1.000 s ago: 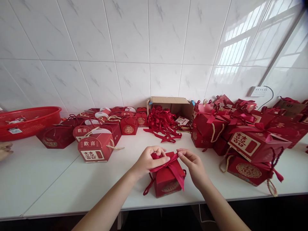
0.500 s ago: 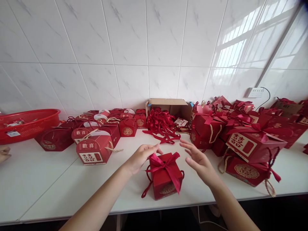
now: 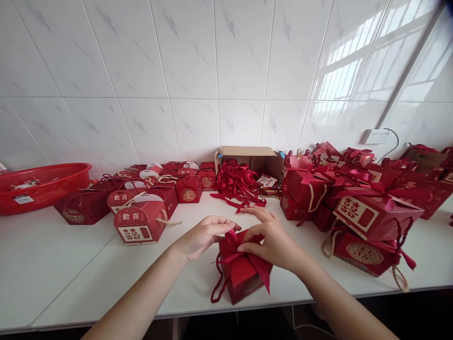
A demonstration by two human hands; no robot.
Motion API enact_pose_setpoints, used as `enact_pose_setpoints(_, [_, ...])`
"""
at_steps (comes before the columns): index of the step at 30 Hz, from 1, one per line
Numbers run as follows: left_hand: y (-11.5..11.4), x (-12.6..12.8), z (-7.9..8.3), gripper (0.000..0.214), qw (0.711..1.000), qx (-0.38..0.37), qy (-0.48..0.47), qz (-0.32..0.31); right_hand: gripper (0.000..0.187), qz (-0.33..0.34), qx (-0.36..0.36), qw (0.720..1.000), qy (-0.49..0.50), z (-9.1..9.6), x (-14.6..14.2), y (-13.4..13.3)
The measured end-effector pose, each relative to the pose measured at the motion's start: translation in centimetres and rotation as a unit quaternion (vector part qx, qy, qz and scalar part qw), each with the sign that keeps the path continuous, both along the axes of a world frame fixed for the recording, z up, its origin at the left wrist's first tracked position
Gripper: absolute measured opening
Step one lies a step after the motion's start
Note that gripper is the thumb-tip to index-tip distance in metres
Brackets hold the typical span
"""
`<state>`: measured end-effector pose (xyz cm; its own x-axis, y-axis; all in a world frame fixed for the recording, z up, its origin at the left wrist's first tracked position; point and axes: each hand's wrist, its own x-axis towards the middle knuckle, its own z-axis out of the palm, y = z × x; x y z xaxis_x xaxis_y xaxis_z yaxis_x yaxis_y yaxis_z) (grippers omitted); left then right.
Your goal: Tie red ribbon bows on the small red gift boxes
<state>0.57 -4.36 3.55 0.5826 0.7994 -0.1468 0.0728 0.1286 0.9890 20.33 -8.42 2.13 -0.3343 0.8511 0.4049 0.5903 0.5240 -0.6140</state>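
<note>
A small red gift box (image 3: 241,276) with a red ribbon bow (image 3: 260,269) on top stands near the front edge of the white table (image 3: 71,264). My left hand (image 3: 201,235) rests against the box's top left, fingers curled onto the bow's left loop. My right hand (image 3: 271,238) lies over the top of the box, fingers pinching the middle of the bow. The knot itself is hidden under my fingers.
Red handled gift boxes (image 3: 136,222) crowd the back left; a heap of larger red boxes (image 3: 368,212) fills the right. A pile of loose red ribbons (image 3: 237,182) lies before an open cardboard box (image 3: 251,158). A red plastic basket (image 3: 38,186) sits far left.
A second ago both hands pinched the bow's ends, then opened and drew apart. Now they have come back onto the bow. The other person's hand at the far left edge is gone.
</note>
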Motion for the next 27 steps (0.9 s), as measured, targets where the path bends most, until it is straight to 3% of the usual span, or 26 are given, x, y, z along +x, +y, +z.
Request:
enact_pose_setpoints(7, [0.3,0.8,-0.6,0.027,0.998,-0.006,0.030,0.054,0.018,0.020,0.029,0.998,-0.043,-0.5,-0.7,0.3])
enact_pose_setpoints(20, [1.0,1.7,-2.2,0.029,0.998,-0.042,0.015,0.037,0.013,0.056,-0.023,0.998,0.018,-1.2,-0.6,-0.2])
enact_pose_setpoints(27, [0.5,0.9,-1.9,0.035,0.999,0.023,-0.018,0.025,0.027,0.011,-0.023,0.988,0.152,-1.8,1.0,-0.6])
